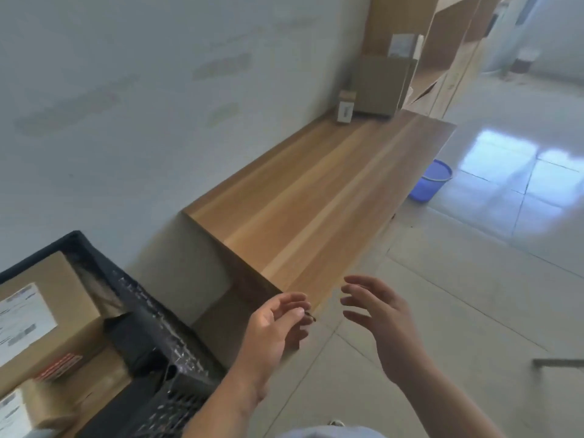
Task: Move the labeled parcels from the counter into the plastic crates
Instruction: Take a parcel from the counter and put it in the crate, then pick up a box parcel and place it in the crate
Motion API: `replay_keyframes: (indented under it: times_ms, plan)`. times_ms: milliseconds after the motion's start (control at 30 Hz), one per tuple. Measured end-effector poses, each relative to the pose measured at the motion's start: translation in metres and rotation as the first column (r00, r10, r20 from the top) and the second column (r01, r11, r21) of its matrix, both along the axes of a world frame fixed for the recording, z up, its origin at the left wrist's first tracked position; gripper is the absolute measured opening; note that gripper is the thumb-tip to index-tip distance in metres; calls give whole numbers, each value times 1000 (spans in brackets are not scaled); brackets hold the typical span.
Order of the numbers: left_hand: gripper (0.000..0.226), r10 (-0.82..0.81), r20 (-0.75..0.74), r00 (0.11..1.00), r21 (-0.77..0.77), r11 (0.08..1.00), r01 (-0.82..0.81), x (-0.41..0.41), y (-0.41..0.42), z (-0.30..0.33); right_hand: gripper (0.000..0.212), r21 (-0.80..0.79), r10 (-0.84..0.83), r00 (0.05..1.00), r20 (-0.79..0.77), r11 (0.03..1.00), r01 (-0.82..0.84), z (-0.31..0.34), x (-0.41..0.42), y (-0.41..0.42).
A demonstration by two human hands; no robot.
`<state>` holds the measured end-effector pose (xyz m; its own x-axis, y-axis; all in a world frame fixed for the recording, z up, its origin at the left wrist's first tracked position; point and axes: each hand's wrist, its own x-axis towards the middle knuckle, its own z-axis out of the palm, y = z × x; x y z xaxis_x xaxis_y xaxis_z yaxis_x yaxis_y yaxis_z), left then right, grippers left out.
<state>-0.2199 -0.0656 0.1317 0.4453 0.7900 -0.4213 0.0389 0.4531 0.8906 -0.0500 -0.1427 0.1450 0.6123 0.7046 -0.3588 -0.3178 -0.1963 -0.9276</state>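
A black plastic crate (148, 314) stands at the lower left and holds cardboard parcels with white labels (41, 317). The long wooden counter (316, 197) runs away toward the back. At its far end stand a large cardboard box (380, 85) and a small labeled box (345, 106). My left hand (275, 327) hovers off the counter's near corner, fingers loosely curled, holding nothing. My right hand (382, 320) is raised beside it with fingers spread, also holding nothing.
A blue plastic bucket (431, 180) sits on the tiled floor past the counter's right edge. Wooden shelving (442, 58) rises behind the counter's far end. A pale wall runs along the counter's left side.
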Motion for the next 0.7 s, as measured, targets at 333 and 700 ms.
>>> replay_keyframes:
  times_ms: [333,700]
  plan:
    - [18,-136,-101,986,11,990,137,141,32,1,15,0,-220,969,-116,975,221,-16,132,-7]
    - [17,-226,-55,972,2,974,227,340,156,5,17,-53,-317,948,-30,948,315,1,301,85]
